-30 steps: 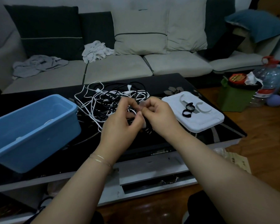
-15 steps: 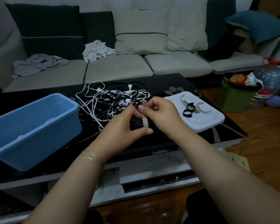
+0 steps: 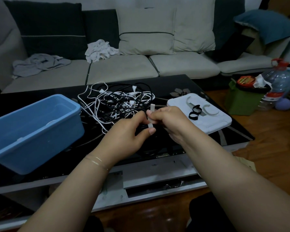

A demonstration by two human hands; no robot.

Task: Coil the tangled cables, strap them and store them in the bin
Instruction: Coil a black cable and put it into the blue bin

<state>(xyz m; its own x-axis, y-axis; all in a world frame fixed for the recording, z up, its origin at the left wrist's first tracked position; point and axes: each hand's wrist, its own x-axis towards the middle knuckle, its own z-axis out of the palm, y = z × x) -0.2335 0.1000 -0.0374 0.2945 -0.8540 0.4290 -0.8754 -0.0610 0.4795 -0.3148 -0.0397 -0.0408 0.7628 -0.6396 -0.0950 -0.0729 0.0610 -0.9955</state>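
Two hands meet over a black cable bundle, a white strap between them.

From the head view I see my left hand [image 3: 124,139] curled around the dark coiled cable [image 3: 143,128], while my right hand [image 3: 169,121] pinches the white strap [image 3: 151,114] wrapped on it. The tangled cables [image 3: 117,102] lie behind on the counter [image 3: 174,84], between the blue bin [image 3: 35,129] and the white lid [image 3: 213,121] carrying black straps [image 3: 194,112].
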